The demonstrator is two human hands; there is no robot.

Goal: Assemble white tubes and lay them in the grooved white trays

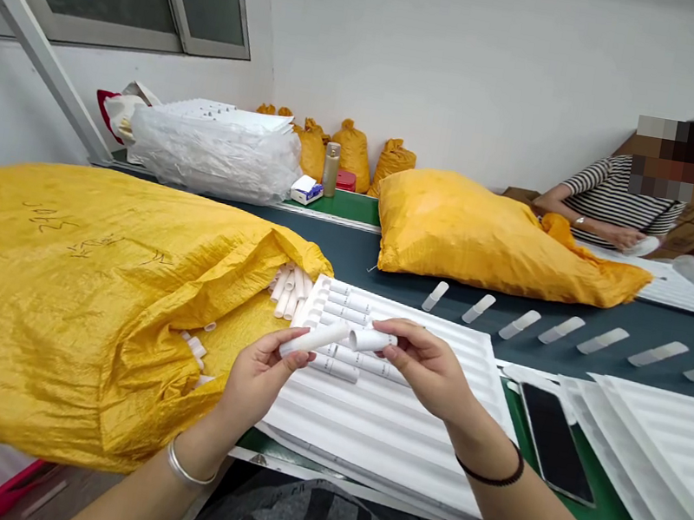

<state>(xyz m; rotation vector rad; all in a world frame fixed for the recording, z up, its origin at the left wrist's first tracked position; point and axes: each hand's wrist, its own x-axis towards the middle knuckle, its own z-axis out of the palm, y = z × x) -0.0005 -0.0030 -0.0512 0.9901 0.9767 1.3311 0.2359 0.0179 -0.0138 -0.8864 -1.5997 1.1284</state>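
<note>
**Two tubes held over a hemmed-in tray**

We find little free room. The open yellow sack (pixel 71 295) crowds the left edge of the ribbed tray (pixel 384 442), and a dark phone (pixel 555 441) lies just off its right edge. Above the tray's far rows, the left hand (pixel 259 374), palm up, pinches a white tube (pixel 314 339) by its lower end. The right hand (pixel 428 370), fingers curled, grips a second tube (pixel 372 340). We cannot tell whether the tubes touch.

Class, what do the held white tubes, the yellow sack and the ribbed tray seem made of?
White tubes: plastic or card, smooth, matt. Yellow sack: seemingly woven plastic by its fine weave, crinkled, faintly shiny. Ribbed tray: likely moulded plastic, matt white.
</note>
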